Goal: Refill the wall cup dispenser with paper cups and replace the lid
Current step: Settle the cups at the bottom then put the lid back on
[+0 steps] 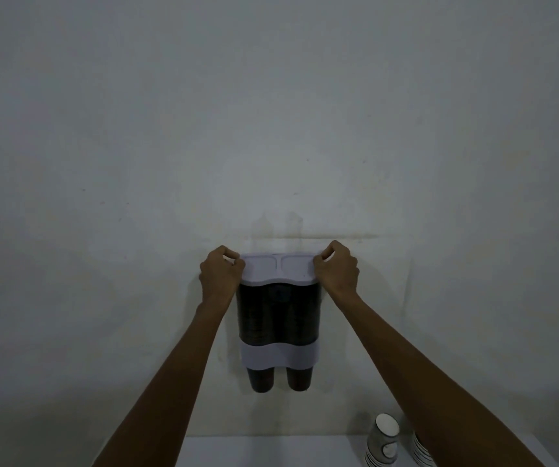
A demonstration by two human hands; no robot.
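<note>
A double-tube cup dispenser [279,318] hangs on the wall, dark and see-through with a pale band near its bottom. Two dark cups [280,379] stick out below the band. A pale lid [278,268] with two oval recesses sits on top of the dispenser. My left hand [221,272] pinches the lid's left end. My right hand [337,269] pinches its right end. Both arms reach up from below.
A white table [271,451] lies under the dispenser at the bottom of the view. A stack of striped paper cups [384,439] stands on it at the right, with a second stack [421,448] partly hidden behind my right forearm. The wall is plain and dimly lit.
</note>
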